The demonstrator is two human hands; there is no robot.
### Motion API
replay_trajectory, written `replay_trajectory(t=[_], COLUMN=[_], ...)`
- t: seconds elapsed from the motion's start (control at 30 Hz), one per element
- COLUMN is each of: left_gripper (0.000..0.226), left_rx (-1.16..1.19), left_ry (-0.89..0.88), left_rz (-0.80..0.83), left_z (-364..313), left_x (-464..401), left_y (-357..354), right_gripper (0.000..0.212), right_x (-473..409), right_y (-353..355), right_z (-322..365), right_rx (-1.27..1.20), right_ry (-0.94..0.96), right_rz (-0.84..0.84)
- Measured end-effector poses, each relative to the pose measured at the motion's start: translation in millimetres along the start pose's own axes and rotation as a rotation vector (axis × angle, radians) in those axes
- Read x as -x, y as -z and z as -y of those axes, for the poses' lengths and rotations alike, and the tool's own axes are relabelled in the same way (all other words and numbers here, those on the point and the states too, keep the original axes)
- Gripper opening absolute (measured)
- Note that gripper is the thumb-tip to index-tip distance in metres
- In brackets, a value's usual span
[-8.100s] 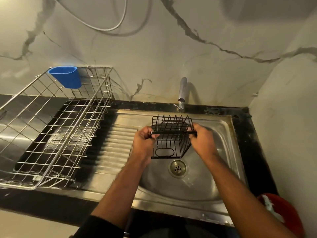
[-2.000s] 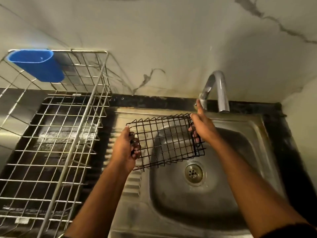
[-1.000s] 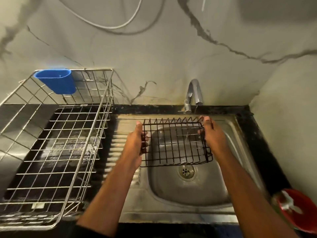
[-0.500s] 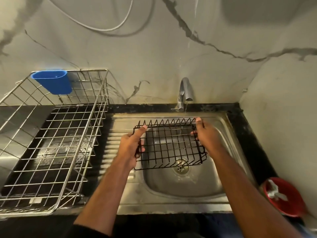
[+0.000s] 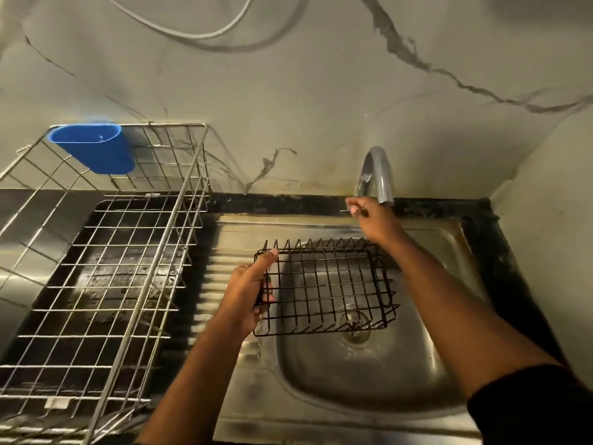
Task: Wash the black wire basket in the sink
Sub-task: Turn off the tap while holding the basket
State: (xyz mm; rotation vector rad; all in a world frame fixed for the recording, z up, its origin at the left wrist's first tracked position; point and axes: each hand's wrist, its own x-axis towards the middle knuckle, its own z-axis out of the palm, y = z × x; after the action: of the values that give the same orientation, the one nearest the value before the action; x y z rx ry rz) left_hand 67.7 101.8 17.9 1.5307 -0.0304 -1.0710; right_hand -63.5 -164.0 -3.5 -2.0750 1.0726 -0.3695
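My left hand [image 5: 247,293] grips the left end of the black wire basket [image 5: 324,287], held over the steel sink [image 5: 353,377] bowl, above the drain [image 5: 354,324]. My right hand [image 5: 372,216] is off the basket, fingers pinching the small lever at the tap [image 5: 377,175] base. Silver dish rack [image 5: 106,252] with blue cup [image 5: 93,147] on the left

A home kitchen, seen from where I stand at the wash-up corner. A steel sink [image 5: 369,374] with a ribbed draining board [image 5: 221,239] is set into a dark stone counter [image 5: 288,203]; a curved tap [image 5: 378,168] rises at the sink's back edge. On the counter's left side a wire dish rack [image 5: 134,252] carries a blue plastic holder [image 5: 96,149] on its back rim. Marble-veined wall slabs [image 5: 321,91] meet at the right rear corner.
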Motion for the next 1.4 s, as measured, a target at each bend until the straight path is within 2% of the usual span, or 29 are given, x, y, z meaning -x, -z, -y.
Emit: replay_trajectory(t=[0.13, 0.23, 0.33, 0.47, 0.53, 0.6, 0.67, 0.73, 0.8, 0.83, 0.9, 0.93, 1.03, 1.17, 1.2, 1.27, 1.4], left_gripper=[0.056, 0.041, 0.033, 0.028, 0.028, 0.027, 0.032, 0.055, 0.077, 0.081, 0.078, 0.074, 0.059, 0.054, 0.055, 0.062, 0.057], left_rx=[-0.022, -0.025, -0.041, -0.032, -0.027, -0.028, -0.033, -0.013, 0.013, 0.029, 0.042, 0.048, 0.045, 0.033, 0.038, 0.049, 0.065], left_ry=[0.041, 0.079, 0.093, 0.095, 0.092, 0.081, 0.085, 0.087, 0.083, 0.076, 0.066, 0.061, 0.041, 0.01, 0.002, -0.02, -0.098], left_rz=[0.0, 0.031, 0.056, 0.082, 0.09, 0.095, 0.091, 0.055, 0.019, 0.013, 0.014, 0.013, 0.0, 0.019, 0.019, 0.032, 0.03], left_z=[-4.1, -5.1, -1.9, 5.0, 5.1, 3.4, 4.7, 7.7, 13.0, 14.7, 14.4, 14.0, 14.7, 19.1, 20.7, 22.9, 18.0], left_x=[-24.9, -40.1, -48.0, -52.2, -50.3, -47.6, -47.6, -47.3, -45.6, -43.8, -34.5, -30.5, -11.7, 10.6, 15.4, 24.7, 42.9], left_y=[-6.9, -14.8, -16.8, -15.9, -19.8, -23.5, -24.6, -25.7, -30.2, -33.9, -46.4, -52.4, -66.4, -75.0, -73.8, -70.2, -59.9], right_gripper=[0.034, 0.019, 0.025, 0.024, 0.023, 0.024, 0.03, 0.025, 0.022, 0.021, 0.021, 0.022, 0.024, 0.025, 0.022, 0.016, 0.018], right_x=[-40.4, -51.0, -42.9, -31.7, -28.1, -23.0, -17.4, -3.4, 15.3, 25.9, 49.1, 56.3, 75.1, 114.0, 124.2, 140.5, 164.4], right_y=[-13.0, -15.4, -10.5, -2.2, 3.2, 6.2, 10.5, 19.3, 25.0, 25.2, 27.2, 26.5, 26.7, 23.1, 24.5, 31.5, 46.5], right_z=[-8.2, -10.7, -20.2, -39.6, -40.3, -38.9, -37.7, -28.0, -14.7, -6.8, 13.6, 21.2, 37.8, 51.7, 53.8, 53.9, 56.1], right_rx=[0.189, 0.166, -0.202, -0.904, -1.005, -0.851, -0.707, -0.652, -0.668, -0.702, -0.793, -0.865, -1.02, -0.718, -0.613, -0.324, -0.212], right_ry=[0.08, 0.123, 0.022, -0.174, -0.26, -0.268, -0.281, -0.273, -0.261, -0.247, -0.216, -0.219, -0.315, -0.205, -0.172, -0.099, 0.046], right_rz=[0.236, 0.237, 0.137, 0.011, -0.018, -0.078, -0.206, -0.294, -0.261, -0.189, -0.016, 0.007, -0.064, 0.189, 0.168, 0.008, -0.147])
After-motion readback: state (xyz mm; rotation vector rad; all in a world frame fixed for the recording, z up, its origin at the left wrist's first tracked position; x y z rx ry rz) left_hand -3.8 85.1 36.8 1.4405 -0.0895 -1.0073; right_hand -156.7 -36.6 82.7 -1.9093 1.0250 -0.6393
